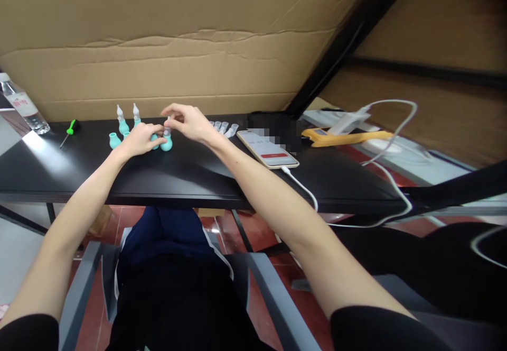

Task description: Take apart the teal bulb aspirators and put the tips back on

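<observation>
Far left, a clear plastic water bottle with a white label (21, 105) stands at the edge of the black tabletop (190, 174). Just right of it lies a small screwdriver with a green handle (68, 131), well apart from your hands.

Next come the teal rubber bulbs. Two assembled ones with pale translucent tips (127, 118) stand upright near the cardboard backing (178, 39). One bare teal bulb without a tip (114, 140) sits just in front of them, beside your left hand.

Your left hand (142, 138) rests on the table, fingers curled around a teal bulb base (166, 143); the thumb and fingertips press its side, so the grip is closed on it. The bulb stands on the tabletop, between your two hands.

Your right hand (190, 121) hovers just above the same bulb. Thumb and forefinger are pinched together on a small translucent nozzle tip (167, 127) seated at the bulb's neck; the other fingers spread upward.

Right of that hand, a short row of loose translucent nozzle tips (224, 127) lies on the table. Further right, a smartphone with a lit screen (267, 149) lies flat, a white charging cable (303, 187) plugged into its near end. Beyond it, a yellow handheld tool (344, 137) rests near a white cord (390, 123).
</observation>
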Available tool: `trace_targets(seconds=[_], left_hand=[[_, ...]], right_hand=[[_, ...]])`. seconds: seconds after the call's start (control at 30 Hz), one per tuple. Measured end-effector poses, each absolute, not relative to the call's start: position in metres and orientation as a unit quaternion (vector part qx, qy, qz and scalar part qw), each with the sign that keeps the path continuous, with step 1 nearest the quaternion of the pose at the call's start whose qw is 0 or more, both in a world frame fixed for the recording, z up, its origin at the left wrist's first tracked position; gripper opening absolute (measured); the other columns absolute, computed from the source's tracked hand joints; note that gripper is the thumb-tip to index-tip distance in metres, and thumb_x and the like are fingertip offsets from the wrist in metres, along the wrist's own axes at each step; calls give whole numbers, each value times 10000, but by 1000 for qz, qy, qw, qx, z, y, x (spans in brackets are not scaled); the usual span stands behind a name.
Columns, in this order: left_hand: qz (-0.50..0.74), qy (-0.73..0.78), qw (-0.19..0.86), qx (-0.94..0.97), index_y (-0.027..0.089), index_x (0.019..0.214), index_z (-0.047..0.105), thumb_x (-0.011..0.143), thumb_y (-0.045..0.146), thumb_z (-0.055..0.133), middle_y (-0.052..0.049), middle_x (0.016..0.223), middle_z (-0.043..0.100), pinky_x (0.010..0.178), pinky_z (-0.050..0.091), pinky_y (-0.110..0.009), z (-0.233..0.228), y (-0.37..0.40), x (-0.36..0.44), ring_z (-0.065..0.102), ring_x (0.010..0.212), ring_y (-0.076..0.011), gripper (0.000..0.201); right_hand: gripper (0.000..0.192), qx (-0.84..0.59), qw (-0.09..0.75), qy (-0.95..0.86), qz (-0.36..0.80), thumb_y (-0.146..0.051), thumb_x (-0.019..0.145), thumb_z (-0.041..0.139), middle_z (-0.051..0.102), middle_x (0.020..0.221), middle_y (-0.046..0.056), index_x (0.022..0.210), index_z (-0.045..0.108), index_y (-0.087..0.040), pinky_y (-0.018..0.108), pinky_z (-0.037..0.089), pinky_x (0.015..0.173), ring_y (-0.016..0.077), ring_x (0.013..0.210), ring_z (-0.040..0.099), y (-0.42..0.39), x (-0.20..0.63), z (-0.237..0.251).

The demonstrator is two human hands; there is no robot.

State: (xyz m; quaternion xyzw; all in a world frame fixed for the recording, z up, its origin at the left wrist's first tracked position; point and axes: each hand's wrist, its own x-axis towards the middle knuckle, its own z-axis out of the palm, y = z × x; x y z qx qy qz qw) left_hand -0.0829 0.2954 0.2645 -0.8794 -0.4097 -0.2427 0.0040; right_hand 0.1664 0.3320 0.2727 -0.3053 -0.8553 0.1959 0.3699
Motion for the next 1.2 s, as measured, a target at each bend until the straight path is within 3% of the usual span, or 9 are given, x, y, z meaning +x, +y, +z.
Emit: trace_targets(seconds=[0.13, 0.43, 0.67, 0.8, 0.97, 1.1, 1.2], left_hand=[[-254, -405, 1, -878, 217, 1273, 907, 1135, 360, 831, -105, 1239, 972, 1116, 677, -452, 264, 296, -84, 936, 1191, -299, 213], [-290, -398, 18, -870, 247, 1181, 974, 1129, 361, 827, -41, 1075, 972, 1059, 655, -424, 261, 299, -89, 905, 972, -249, 193], [-274, -385, 21, -881, 242, 1156, 958, 1128, 378, 825, -40, 1098, 973, 1013, 650, -389, 265, 302, -94, 919, 987, -248, 193], [-257, -400, 20, -879, 211, 1210, 947, 1134, 349, 848, -58, 1136, 974, 1025, 655, -399, 271, 299, -96, 899, 991, -243, 186], [-263, -392, 10, -882, 193, 1280, 927, 1154, 317, 832, -81, 1218, 974, 1098, 688, -434, 273, 294, -93, 905, 1083, -258, 200], [-283, -377, 2, -882, 211, 1323, 917, 1096, 297, 859, -79, 1278, 969, 1146, 711, -445, 272, 296, -95, 928, 1165, -280, 249], [-296, -382, -5, -875, 213, 1386, 894, 1078, 309, 864, -96, 1338, 960, 1178, 722, -460, 272, 298, -97, 936, 1217, -299, 324]], right_hand=[[168, -264, 397, -837, 267, -363, 998, 806, 921, 1031, 79, 1068, 889, -235, 463, 687, 1016, 315, 993, 865, 348, 168, 262], [145, -229, 405, -817, 340, -395, 935, 920, 906, 950, 58, 945, 896, -252, 493, 705, 1046, 324, 982, 852, 353, 169, 264], [219, -221, 387, -823, 351, -448, 1066, 811, 905, 1043, 60, 1045, 863, -236, 389, 679, 924, 269, 973, 812, 349, 166, 258], [187, -233, 337, -861, 302, -373, 1018, 876, 918, 1113, 65, 1132, 857, -227, 395, 651, 1000, 286, 1036, 837, 348, 169, 259], [326, -286, 227, -888, 280, -215, 952, 935, 940, 1217, 93, 1268, 855, -220, 423, 650, 1084, 318, 1108, 880, 346, 173, 265], [423, -287, 230, -878, 307, -217, 965, 951, 941, 1263, 105, 1369, 824, -227, 445, 666, 1133, 325, 1160, 889, 347, 174, 264], [432, -309, 261, -857, 319, -194, 926, 967, 936, 1264, 115, 1322, 798, -226, 481, 672, 1168, 341, 1190, 884, 353, 175, 261]])
